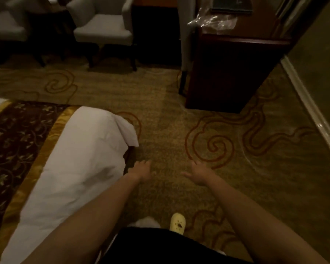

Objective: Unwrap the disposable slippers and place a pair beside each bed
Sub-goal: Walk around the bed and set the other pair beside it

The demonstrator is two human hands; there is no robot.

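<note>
Both my arms reach forward over the patterned carpet. My left hand [142, 169] hovers by the corner of the bed [80, 149], fingers spread and holding nothing. My right hand [198, 173] is stretched out to its right, also empty with fingers relaxed. A white slipper [147, 221] shows on the carpet beside the bed, partly hidden by my body; I cannot tell if a second lies with it. Clear plastic wrapping [211, 20] lies crumpled on the dark wooden desk [236, 73] at the upper right.
The bed has white linen and a brown and gold runner [17, 149]. Two grey armchairs [103, 29] stand at the back left. A wall with a pale skirting board [312, 111] runs along the right. My foot wears a yellow clog [177, 222].
</note>
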